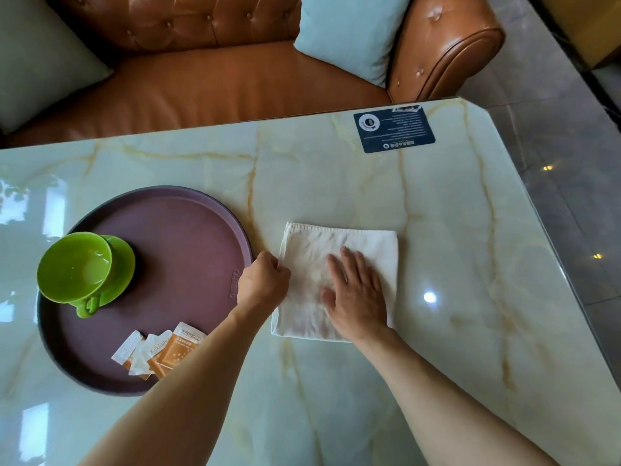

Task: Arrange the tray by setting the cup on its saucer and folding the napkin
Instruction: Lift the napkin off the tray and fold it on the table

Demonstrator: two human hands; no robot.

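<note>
Writing first: the blue card (394, 130) at the table's (437, 264) far edge has white print too small to read, same for the orange sachets (158, 351) and the tray's (188, 237) embossed mark. Right hand (354, 290) is lying flat and open, pressing down on the napkin (336, 243), which is sitting folded on the table just beside the tray. Left hand (263, 280) is curling closed, pinching the napkin's left edge. Cup (75, 267) is sitting on its saucer (122, 264) on the tray.

Bright daylight; window glare on glossy table (336, 183); wide-angle edge bending; sharp focus.
</note>
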